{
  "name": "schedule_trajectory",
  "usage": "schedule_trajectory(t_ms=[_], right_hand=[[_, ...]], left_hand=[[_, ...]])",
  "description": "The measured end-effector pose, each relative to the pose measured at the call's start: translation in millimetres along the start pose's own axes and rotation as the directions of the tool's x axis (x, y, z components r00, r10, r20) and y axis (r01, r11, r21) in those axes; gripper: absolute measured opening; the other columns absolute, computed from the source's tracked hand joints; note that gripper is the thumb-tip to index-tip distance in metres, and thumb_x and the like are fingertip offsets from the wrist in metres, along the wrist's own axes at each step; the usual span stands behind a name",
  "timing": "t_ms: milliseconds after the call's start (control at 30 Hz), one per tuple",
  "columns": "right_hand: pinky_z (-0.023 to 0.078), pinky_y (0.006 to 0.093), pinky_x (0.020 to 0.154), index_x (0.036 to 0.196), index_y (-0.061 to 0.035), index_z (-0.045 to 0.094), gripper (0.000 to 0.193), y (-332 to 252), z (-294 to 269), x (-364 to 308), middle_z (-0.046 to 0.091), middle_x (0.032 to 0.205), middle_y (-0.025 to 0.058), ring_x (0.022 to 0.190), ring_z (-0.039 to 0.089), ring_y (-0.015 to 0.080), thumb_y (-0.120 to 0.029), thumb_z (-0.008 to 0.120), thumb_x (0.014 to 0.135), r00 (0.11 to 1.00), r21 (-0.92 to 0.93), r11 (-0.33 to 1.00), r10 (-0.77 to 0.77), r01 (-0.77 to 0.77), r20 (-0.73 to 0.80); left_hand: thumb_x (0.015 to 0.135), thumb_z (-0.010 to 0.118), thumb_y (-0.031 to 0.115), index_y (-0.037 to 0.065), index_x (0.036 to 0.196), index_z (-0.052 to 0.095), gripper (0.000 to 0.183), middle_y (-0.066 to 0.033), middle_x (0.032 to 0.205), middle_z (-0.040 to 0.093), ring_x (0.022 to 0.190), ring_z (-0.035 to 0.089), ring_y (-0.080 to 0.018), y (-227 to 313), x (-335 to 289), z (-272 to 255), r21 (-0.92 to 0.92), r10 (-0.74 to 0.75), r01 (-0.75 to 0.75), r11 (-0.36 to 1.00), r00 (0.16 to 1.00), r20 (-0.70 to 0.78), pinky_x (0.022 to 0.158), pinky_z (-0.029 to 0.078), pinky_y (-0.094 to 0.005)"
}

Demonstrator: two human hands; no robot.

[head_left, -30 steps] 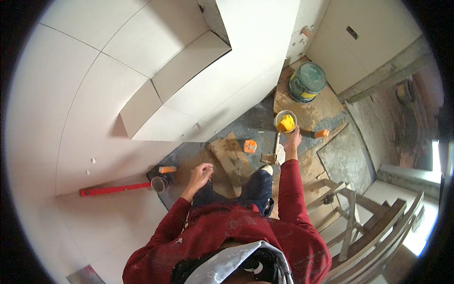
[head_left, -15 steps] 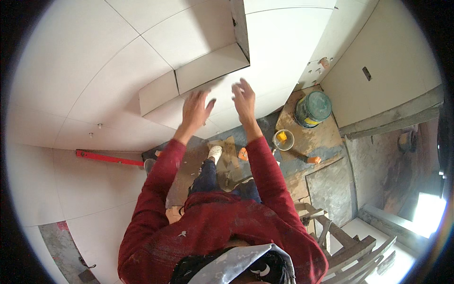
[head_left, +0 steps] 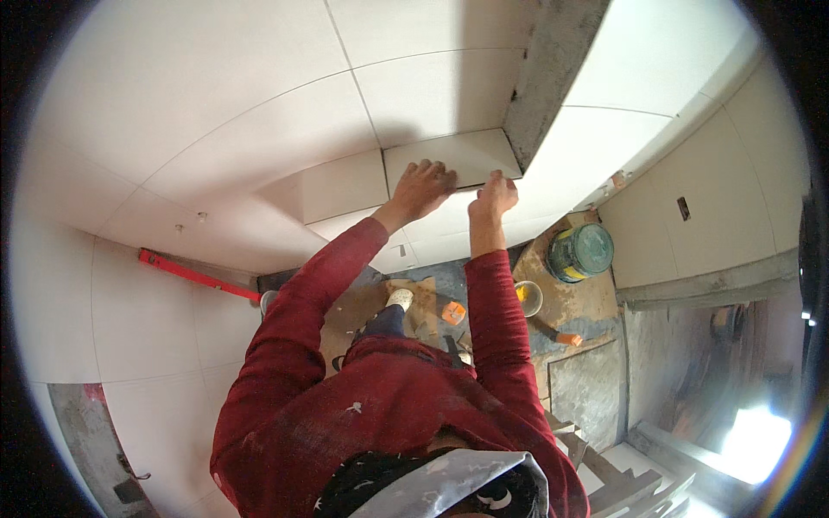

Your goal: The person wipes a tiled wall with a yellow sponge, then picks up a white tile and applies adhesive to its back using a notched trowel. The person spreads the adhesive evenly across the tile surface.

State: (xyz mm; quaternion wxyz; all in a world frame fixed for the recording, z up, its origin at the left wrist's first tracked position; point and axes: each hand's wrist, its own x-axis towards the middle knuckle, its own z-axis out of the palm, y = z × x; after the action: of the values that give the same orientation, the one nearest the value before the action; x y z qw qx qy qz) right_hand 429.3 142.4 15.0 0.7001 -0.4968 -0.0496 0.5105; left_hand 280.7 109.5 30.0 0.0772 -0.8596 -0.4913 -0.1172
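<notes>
A white ledge tile (head_left: 462, 155) lies along the foot of the tiled niche, its front edge dark. My left hand (head_left: 423, 188) bends its fingers over this tile's front edge near the seam. Close to the tile's right end, my right hand (head_left: 495, 197) is closed at the same edge; whatever is between its fingers is hidden. A second ledge tile (head_left: 344, 187) adjoins on the left, past a dark joint. Both forearms reach forward in dusty red sleeves.
A red spirit level (head_left: 199, 276) leans at the left wall. On the floor are a green lidded bucket (head_left: 580, 252), a small pail (head_left: 529, 298) with something yellow inside, and orange pieces (head_left: 453, 312). Wooden framing (head_left: 617, 483) stands at lower right. A bare concrete strip (head_left: 553, 78) borders the niche.
Both hands have come down from above the ledge front onto the tile's edge, and their fingers have closed. My view has shifted, so the niche sits farther right.
</notes>
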Motion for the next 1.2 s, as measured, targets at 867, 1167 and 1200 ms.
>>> schedule_trajectory(t_ms=[867,1167,1200], right_hand=[[0.055,0.0512,0.074,0.116,0.0095,0.048,0.033,1.1,20.4,12.9,0.057,0.110,0.0192,0.094,0.061,0.0336,-0.006,0.060,0.088,0.963,0.025,0.985,0.162,-0.171,0.215],[0.051,0.0484,0.078,0.116,0.0071,0.048,0.030,-25.3,19.5,-10.4,0.055,0.109,0.0167,0.095,0.058,0.0321,-0.004,0.058,0.090,0.959,-0.066,0.992,0.121,-0.108,0.256],[0.051,0.0483,0.078,0.116,0.0070,0.048,0.030,-29.7,19.4,-14.4,0.055,0.109,0.0166,0.095,0.058,0.0323,-0.003,0.058,0.090,0.952,-0.053,0.992,0.125,-0.115,0.280]], left_hand=[[0.089,0.058,0.033,0.012,0.112,0.059,0.032,-0.0067,0.100,0.061,0.088,0.060,-0.0235,-25.3,8.9,-8.4,0.170,0.182,-0.155,0.973,0.971,-0.157,0.077,0.047,-0.0398],[0.098,0.047,0.037,0.004,0.099,0.064,0.037,-0.0133,0.094,0.065,0.085,0.063,-0.0307,-60.5,-49.0,-58.8,-0.498,-0.510,0.289,0.818,0.764,-0.396,0.076,0.050,-0.0392],[0.099,0.046,0.040,0.003,0.100,0.064,0.041,-0.0124,0.094,0.066,0.084,0.063,-0.0274,-70.6,-63.9,-59.1,-0.588,-0.578,0.282,0.758,0.707,-0.406,0.074,0.050,-0.0376]])
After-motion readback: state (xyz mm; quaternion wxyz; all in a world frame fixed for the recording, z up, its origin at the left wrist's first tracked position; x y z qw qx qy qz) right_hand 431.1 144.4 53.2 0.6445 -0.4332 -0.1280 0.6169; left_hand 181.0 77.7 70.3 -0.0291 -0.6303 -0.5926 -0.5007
